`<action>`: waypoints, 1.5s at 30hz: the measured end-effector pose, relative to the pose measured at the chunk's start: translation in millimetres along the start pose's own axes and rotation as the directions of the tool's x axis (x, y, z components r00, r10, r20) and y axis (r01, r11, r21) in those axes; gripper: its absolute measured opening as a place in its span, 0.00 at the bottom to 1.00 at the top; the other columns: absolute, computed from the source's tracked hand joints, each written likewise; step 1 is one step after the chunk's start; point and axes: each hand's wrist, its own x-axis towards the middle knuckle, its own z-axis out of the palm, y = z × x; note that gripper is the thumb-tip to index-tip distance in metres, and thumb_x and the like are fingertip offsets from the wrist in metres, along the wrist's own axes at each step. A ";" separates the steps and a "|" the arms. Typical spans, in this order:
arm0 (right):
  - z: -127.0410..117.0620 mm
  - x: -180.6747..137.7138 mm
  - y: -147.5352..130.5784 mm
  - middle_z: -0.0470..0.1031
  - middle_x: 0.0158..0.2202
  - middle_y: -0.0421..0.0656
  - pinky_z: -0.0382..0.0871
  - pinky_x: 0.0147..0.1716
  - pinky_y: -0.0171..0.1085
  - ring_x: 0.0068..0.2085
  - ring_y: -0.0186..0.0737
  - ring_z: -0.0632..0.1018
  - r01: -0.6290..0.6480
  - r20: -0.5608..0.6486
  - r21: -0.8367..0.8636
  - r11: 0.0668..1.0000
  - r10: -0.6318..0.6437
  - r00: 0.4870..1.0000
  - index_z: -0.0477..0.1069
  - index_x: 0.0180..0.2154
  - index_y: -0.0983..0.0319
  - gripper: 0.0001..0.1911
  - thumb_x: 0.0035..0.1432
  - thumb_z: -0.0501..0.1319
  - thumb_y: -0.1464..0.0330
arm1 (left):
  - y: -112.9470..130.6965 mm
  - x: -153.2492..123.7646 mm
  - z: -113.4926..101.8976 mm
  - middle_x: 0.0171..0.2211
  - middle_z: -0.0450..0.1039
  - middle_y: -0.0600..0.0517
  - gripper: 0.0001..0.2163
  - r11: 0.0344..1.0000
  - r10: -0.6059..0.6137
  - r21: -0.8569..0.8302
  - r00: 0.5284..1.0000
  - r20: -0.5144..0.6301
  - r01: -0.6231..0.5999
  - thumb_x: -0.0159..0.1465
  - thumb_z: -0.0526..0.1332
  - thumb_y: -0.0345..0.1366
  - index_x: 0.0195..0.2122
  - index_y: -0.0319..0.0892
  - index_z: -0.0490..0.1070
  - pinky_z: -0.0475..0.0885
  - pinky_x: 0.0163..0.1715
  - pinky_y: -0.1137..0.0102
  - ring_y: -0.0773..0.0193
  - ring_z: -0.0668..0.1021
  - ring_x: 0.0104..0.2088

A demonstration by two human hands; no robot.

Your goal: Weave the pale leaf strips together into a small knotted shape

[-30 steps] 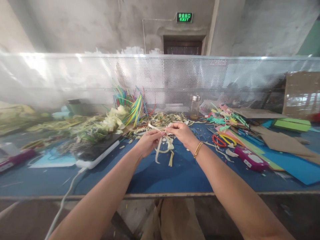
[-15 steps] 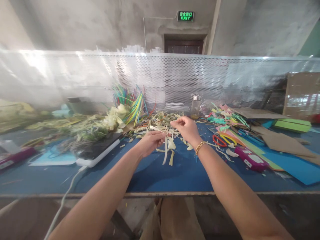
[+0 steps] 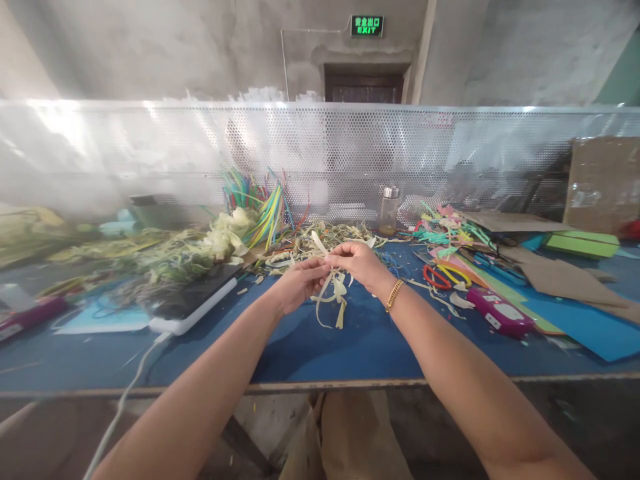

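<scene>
A flat black slab with a white rim point(image 3: 205, 293) lies on the blue tabletop point(image 3: 340, 360). Next, the left hand point(image 3: 303, 283) pinches a thin cream-coloured strip point(image 3: 319, 241) above the table; the right hand point(image 3: 361, 265), a gold chain bracelet point(image 3: 395, 295) at its wrist, pinches it too. Farther right I see a boxy magenta device point(image 3: 501, 313).

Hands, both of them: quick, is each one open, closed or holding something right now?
Left hand: closed, pinching a pale strip.
Right hand: closed, fingertips pinching the same strip, close against the left's.
</scene>
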 end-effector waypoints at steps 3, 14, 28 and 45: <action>-0.1 0.6 -0.8 0.73 0.27 0.40 0.66 0.31 0.34 0.28 0.31 0.71 0.004 -0.017 0.027 1.000 -0.004 1.000 0.72 0.27 0.63 0.14 0.45 0.65 0.58 | 1.0 0.5 0.2 0.23 0.68 0.55 0.10 1.000 0.025 0.002 1.000 -0.017 -0.025 0.51 0.69 0.36 0.33 0.39 0.73 0.63 0.21 0.76 0.74 0.68 0.20; 4.5 1.1 2.4 0.70 0.25 0.38 0.65 0.31 0.34 0.28 0.30 0.69 0.051 -0.075 0.019 0.999 -0.050 0.996 0.70 0.24 0.62 0.12 0.45 0.65 0.60 | -2.2 0.1 -1.8 0.20 0.67 0.55 0.08 0.996 -0.005 0.090 0.999 0.040 0.001 0.49 0.69 0.34 0.24 0.37 0.71 0.62 0.21 0.76 0.73 0.68 0.20; -15.7 4.4 -2.3 0.75 0.34 0.43 0.67 0.37 0.36 0.34 0.34 0.73 0.100 -0.207 -0.074 0.992 -0.113 0.972 0.72 0.35 0.62 0.16 0.50 0.62 0.57 | -6.8 6.1 -2.8 0.29 0.74 0.50 0.09 0.994 0.045 -0.099 0.999 -0.029 -0.047 0.53 0.68 0.32 0.35 0.36 0.76 0.70 0.29 0.78 0.74 0.73 0.26; -6.3 2.5 3.4 0.72 0.26 0.40 0.62 0.31 0.35 0.27 0.32 0.69 0.000 -0.032 -0.044 0.999 -0.002 0.999 0.72 0.27 0.62 0.14 0.47 0.64 0.57 | -3.3 8.0 -3.8 0.28 0.75 0.52 0.18 0.949 0.274 0.230 0.925 -0.264 -0.215 0.44 0.72 0.40 0.36 0.40 0.75 0.65 0.23 0.76 0.69 0.75 0.26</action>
